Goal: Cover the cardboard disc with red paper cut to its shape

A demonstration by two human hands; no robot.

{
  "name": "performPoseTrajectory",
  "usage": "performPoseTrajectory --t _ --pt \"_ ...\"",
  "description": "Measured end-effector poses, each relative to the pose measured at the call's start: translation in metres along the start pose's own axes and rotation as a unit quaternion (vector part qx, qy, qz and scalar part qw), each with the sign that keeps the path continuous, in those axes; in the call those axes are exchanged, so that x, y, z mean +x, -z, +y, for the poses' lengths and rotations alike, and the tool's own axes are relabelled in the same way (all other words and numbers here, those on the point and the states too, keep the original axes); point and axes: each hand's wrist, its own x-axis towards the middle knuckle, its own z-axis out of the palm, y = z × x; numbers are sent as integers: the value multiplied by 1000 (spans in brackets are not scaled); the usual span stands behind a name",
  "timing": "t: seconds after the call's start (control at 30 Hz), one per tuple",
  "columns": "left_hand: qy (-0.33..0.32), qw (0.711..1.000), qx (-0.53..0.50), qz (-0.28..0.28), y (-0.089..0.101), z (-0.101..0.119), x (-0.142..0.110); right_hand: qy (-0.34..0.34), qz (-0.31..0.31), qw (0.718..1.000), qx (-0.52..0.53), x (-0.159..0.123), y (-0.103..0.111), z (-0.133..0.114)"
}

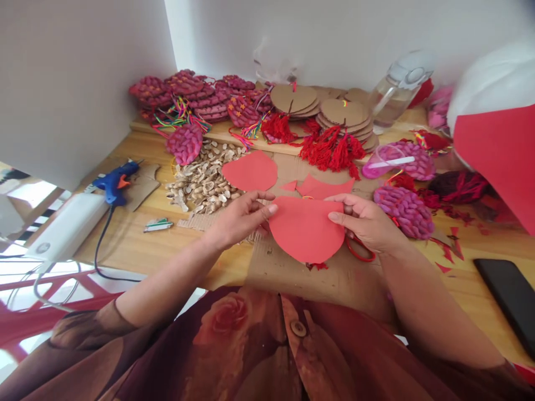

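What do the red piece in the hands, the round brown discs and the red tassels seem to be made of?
The red piece looks like paper or thin card, matte, with crisp cut edges. The brown discs are probably cardboard: dull, plain tan faces and thick rims. The red tassels look like soft yarn, since loose strands bunch together; whether wool or synthetic, I can't tell.

The one camera sits on the person's head and looks forward and down, over the shirt (259, 345) at the bottom, to the left hand (241, 219) and right hand (364, 219) near the middle, with the table (140, 248) close below and the wall (326, 33) behind
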Motion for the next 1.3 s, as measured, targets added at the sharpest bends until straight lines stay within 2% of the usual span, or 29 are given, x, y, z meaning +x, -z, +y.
performPoseTrajectory --t 0.2,0.3,0.43,0.53,0.63,0.7,0.77,0.83,0.9,0.97,1.03,1.17,1.3 --pt "37 995 -76 -50 2 3 -28 -32 -21 999 15 -20 -8 -7" --pt "47 993 -81 -65 4 -1 -35 -46 -41 998 -1 -23 -11 -6" --pt "23 1000 -3 -17 4 -18 -27 -34 -30 996 -73 -9 -19 -1" --pt "-16 995 102 6 3 -26 -23 -2 -28 993 -118 5 -23 4" --pt "-77 958 273 44 4 -26 -27 28 -32 986 -159 12 -22 8" --pt "-141 911 378 89 4 -23 -31 41 -34 982 -181 16 -20 10" --pt "-218 867 436 108 3 -20 -32 50 -38 980 -187 18 -19 13" --pt "-287 843 449 78 -1 -18 -30 54 -33 980 -188 19 -19 13" --pt "-328 832 447 10 -5 -17 -26 54 -23 979 -195 19 -20 13" --pt "-338 823 452 -65 -9 -15 -22 53 -21 978 -202 20 -20 12" --pt "-329 810 471 -117 -12 -12 -19 50 -30 977 -203 21 -21 11" --pt "-307 792 506 -150 -12 -8 -17 50 -39 977 -203 21 -21 12" --pt "-300 783 522 -155 -11 -9 -19 57 -18 972 -229 13 -21 8"
